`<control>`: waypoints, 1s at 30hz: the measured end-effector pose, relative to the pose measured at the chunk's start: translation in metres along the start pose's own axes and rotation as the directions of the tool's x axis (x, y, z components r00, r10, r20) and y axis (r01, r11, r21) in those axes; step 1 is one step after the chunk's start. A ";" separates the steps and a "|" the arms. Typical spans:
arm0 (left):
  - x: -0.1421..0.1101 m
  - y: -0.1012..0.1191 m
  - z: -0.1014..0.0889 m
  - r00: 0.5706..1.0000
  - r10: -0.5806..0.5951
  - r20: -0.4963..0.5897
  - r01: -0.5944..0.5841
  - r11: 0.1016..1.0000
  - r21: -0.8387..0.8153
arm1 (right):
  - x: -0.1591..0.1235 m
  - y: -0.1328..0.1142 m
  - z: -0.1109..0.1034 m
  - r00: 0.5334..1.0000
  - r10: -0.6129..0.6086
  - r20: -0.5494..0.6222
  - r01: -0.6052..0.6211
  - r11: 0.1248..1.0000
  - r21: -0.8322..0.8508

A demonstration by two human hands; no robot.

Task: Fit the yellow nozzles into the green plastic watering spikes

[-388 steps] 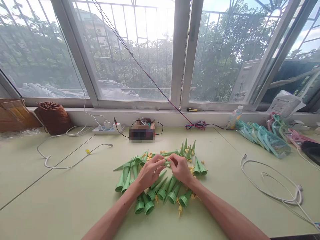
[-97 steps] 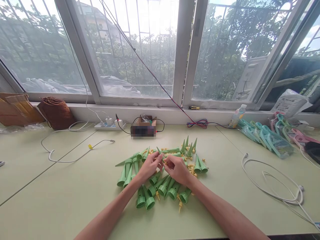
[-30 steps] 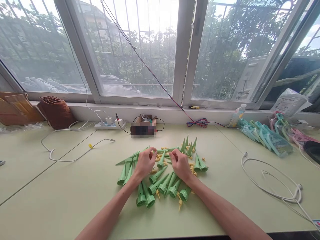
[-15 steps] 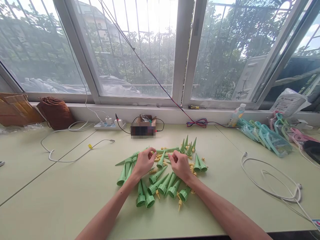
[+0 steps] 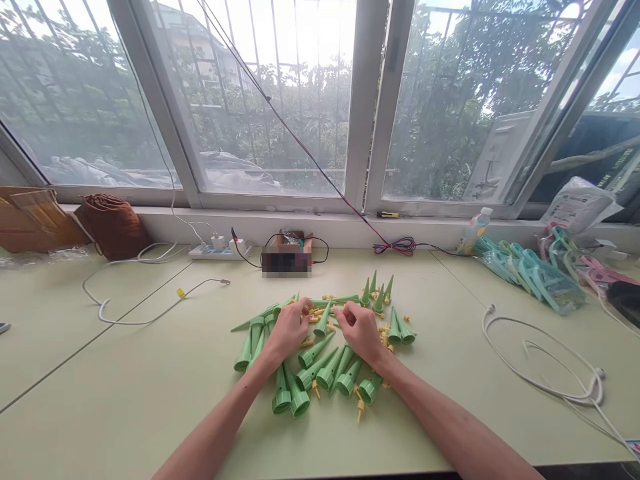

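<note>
My left hand [image 5: 289, 328] is over the left part of a pile of green plastic watering spikes, its fingers curled down among small yellow parts [image 5: 320, 304]; its fingertips are partly hidden. Across from it, my right hand [image 5: 360, 328] is closed in a pinch, and what lies between thumb and finger is too small to make out. A green spike [image 5: 323, 321] leans between the two hands, point upward. Several hollow green cones [image 5: 327, 371] lie nearer me with their wide ends toward me. Yellow nozzle-like pieces [image 5: 361, 408] are scattered among them.
Several spikes [image 5: 373, 287] stand upright behind my right hand. A power strip [image 5: 217, 250] and a small open box [image 5: 287, 257] are by the window. White cables [image 5: 540, 380] curl at right, near bagged teal plastic items [image 5: 530, 270] and a bottle [image 5: 474, 232].
My left hand has lowered slightly and its fingers have dipped toward the yellow parts. My right hand has hardly moved.
</note>
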State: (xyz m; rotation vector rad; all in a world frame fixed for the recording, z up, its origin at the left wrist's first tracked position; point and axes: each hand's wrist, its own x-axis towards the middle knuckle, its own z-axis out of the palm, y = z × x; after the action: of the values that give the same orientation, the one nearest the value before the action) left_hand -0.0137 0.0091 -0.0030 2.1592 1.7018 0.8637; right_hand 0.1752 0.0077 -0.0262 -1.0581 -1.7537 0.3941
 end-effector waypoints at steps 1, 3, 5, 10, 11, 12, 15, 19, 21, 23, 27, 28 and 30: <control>0.000 0.000 0.000 1.000 0.000 -0.005 0.000 1.000 0.002 | 0.000 0.000 0.000 1.000 -0.003 0.005 0.003 1.000 0.002; 0.000 0.000 0.000 1.000 -0.002 -0.017 0.002 1.000 0.003 | 0.000 0.000 0.000 1.000 -0.005 0.012 0.005 1.000 0.002; 0.000 0.001 -0.001 0.999 -0.010 -0.032 0.010 1.000 -0.011 | -0.001 0.001 0.000 1.000 -0.004 0.011 0.004 1.000 0.000; 0.001 0.006 -0.003 0.997 -0.055 -0.058 0.049 0.995 -0.092 | -0.001 0.002 0.001 0.999 -0.030 0.023 0.030 1.000 -0.002; 0.001 0.006 -0.003 0.996 -0.061 -0.059 0.055 0.993 -0.103 | -0.001 0.002 0.001 0.999 -0.037 0.025 0.037 0.999 -0.005; 0.001 0.006 -0.003 0.996 -0.066 -0.060 0.059 0.992 -0.109 | -0.001 0.002 0.001 0.999 -0.042 0.025 0.042 0.999 -0.009; 0.001 0.006 -0.003 0.996 -0.068 -0.051 0.062 0.993 -0.105 | -0.002 0.001 0.000 0.999 -0.046 0.026 0.046 0.999 -0.016; 0.001 0.006 -0.002 0.997 -0.065 -0.034 0.062 0.995 -0.085 | -0.002 0.001 0.000 0.999 -0.044 0.031 0.044 0.999 -0.009; 0.001 0.006 -0.002 0.997 -0.064 -0.029 0.062 0.995 -0.078 | -0.002 0.002 0.001 0.998 -0.048 0.031 0.049 0.999 -0.011; 0.001 0.006 -0.002 0.998 -0.063 -0.026 0.061 0.996 -0.072 | -0.002 0.003 0.001 0.998 -0.054 0.032 0.054 0.998 -0.014; 0.000 0.005 -0.002 0.998 -0.060 -0.023 0.058 0.996 -0.070 | -0.002 0.005 0.002 0.998 -0.054 0.041 0.055 0.998 -0.009; 0.000 0.004 -0.002 0.998 -0.059 -0.022 0.058 0.996 -0.070 | -0.002 0.005 0.001 0.998 -0.053 0.041 0.053 0.999 -0.008; 0.000 0.004 -0.001 0.998 -0.059 -0.023 0.057 0.996 -0.072 | -0.002 0.005 0.001 0.998 -0.051 0.036 0.051 0.999 -0.008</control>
State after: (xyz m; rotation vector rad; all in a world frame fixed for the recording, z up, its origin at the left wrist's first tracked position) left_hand -0.0114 0.0081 0.0004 2.0510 1.7096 0.9253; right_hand 0.1768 0.0095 -0.0310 -1.0158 -1.8121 0.3763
